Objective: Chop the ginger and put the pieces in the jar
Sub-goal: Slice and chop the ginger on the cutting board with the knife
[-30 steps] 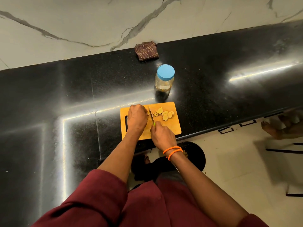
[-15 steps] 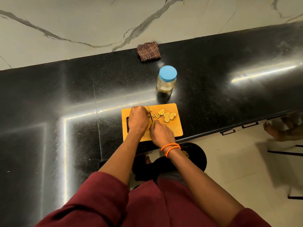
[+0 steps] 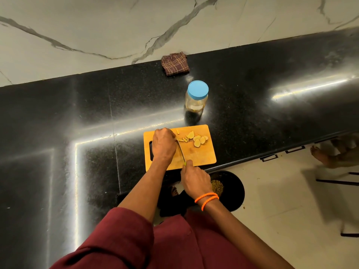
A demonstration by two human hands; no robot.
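An orange wooden cutting board [image 3: 202, 155] lies at the counter's front edge. Several pale ginger slices [image 3: 198, 140] lie on its far right part. My left hand [image 3: 162, 145] rests curled on the board's left half, pressing down a ginger piece that is mostly hidden under its fingers. My right hand [image 3: 195, 180] grips the green handle of a small knife [image 3: 181, 151], whose blade runs up to my left fingertips. Behind the board stands a clear jar [image 3: 196, 99] with its blue lid on.
A folded brown checked cloth [image 3: 174, 64] lies at the back by the marble wall. A black round bin [image 3: 231, 189] sits on the floor under the counter edge. Another person's bare foot [image 3: 322, 157] shows at the right, near dark stool legs [image 3: 338, 181].
My right hand has drawn back toward me, off the board's front edge, with the knife blade now stretched along the board. My left hand stays on the ginger.
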